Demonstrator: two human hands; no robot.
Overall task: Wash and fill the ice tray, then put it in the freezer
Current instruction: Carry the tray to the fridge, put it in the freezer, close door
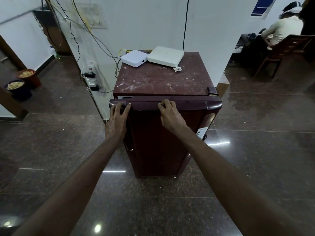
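A small maroon fridge (158, 82) stands against a white wall in front of me. Its door (158, 142) sits slightly ajar, with a thin gap showing at the top left corner. My left hand (117, 116) lies on the door's top left corner, fingers spread over the edge. My right hand (167, 114) rests on the door's top edge near the middle, its fingers curled over the rim. Neither hand holds a loose object. No ice tray is in view.
Two white boxes (136, 57) (166, 56) and a crumpled paper (177, 68) lie on the fridge top. Cables and a power strip (90, 79) hang along the wall at left. Two filled buckets (27, 77) stand far left. A person sits on a chair (279, 48) at right.
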